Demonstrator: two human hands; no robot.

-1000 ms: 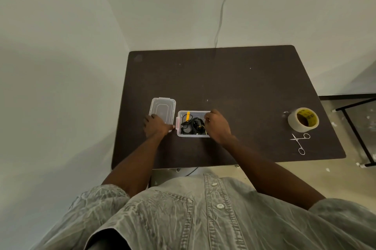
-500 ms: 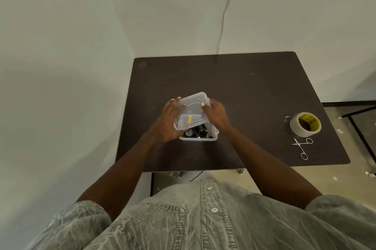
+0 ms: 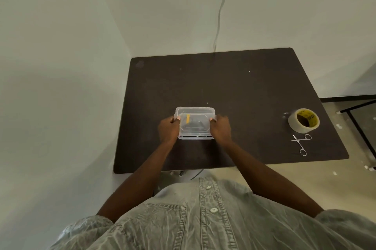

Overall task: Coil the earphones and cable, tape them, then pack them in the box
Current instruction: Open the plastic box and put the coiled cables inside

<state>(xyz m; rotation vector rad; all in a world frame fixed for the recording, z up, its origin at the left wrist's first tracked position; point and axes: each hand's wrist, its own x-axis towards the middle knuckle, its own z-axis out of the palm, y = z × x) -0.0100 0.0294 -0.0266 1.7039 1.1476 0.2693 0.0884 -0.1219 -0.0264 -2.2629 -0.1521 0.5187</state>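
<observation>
place: bare room, makeshift work corner | evidence: dark surface (image 3: 223,87) against plain white walls | cable (image 3: 220,5) hanging above it | paint-flecked floor (image 3: 345,178) beside it

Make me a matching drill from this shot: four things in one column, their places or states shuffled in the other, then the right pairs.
Things
1. lid
2. tape roll
3. scissors
4. left hand

Places or states
A. near the table's right edge, on its side
B. lying flat, nearer the person than the roll
C. on top of the box, covering the contents
D. gripping the box's left end

Pairs: 1-C, 2-A, 3-B, 4-D
</observation>
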